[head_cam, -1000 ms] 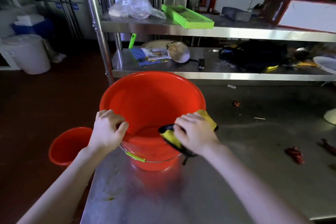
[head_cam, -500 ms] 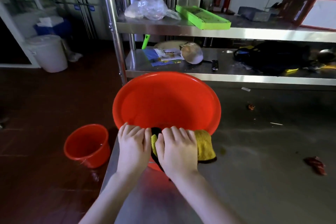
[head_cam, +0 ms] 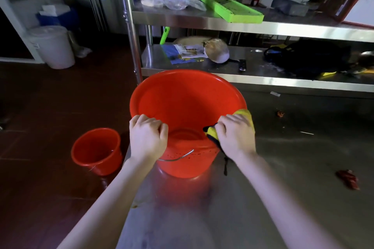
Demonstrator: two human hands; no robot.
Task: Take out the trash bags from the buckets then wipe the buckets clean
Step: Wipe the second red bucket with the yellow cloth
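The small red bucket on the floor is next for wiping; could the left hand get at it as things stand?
Probably yes, once freed: the left hand grips the rim of the big bucket, while the small bucket stands open on the floor left of the table, nothing between, though lower.

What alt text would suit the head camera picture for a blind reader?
A person's left hand grips the near rim of a large red bucket on a steel table, while the right hand holds a yellow cloth over the rim. A smaller red bucket stands on the floor.
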